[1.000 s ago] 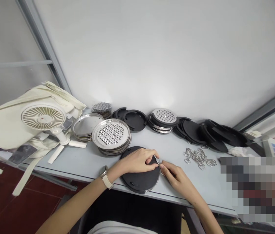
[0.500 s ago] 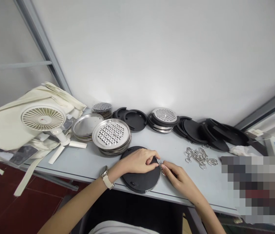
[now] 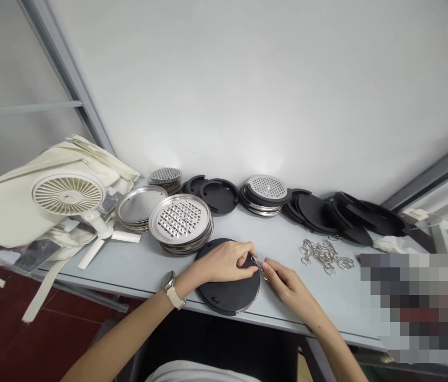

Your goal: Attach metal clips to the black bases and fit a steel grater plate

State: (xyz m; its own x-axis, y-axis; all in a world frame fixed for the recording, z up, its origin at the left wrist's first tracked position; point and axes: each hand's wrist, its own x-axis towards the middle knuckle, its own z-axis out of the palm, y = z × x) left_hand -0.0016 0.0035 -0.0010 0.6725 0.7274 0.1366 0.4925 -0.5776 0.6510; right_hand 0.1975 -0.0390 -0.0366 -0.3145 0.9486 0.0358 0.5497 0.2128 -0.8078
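Observation:
A black round disc point(image 3: 229, 289) with small slots and a thin metal rim showing lies flat at the table's front edge. My left hand point(image 3: 229, 261) rests on top of it, thumb and forefinger curled together at its right edge. My right hand point(image 3: 285, 278), beside that edge, pinches a small metal wire clip point(image 3: 256, 261). The clip's far end meets the disc between my left fingertips. Whether it passes through a slot is hidden by the fingers. More such wire clips point(image 3: 325, 254) lie in a loose heap to the right.
Left of the disc stand a stack of metal grater plates point(image 3: 179, 220) and a stack of plain metal plates point(image 3: 142, 204). Black round holders point(image 3: 219, 196) line the wall, one stack topped by a grater plate point(image 3: 268, 187). A white fan point(image 3: 68, 195) and a cream bag point(image 3: 5, 199) occupy the left.
The clip in my right hand has tilted and shifted slightly left, its end closer to my left fingertips. My left hand and the disc have hardly moved.

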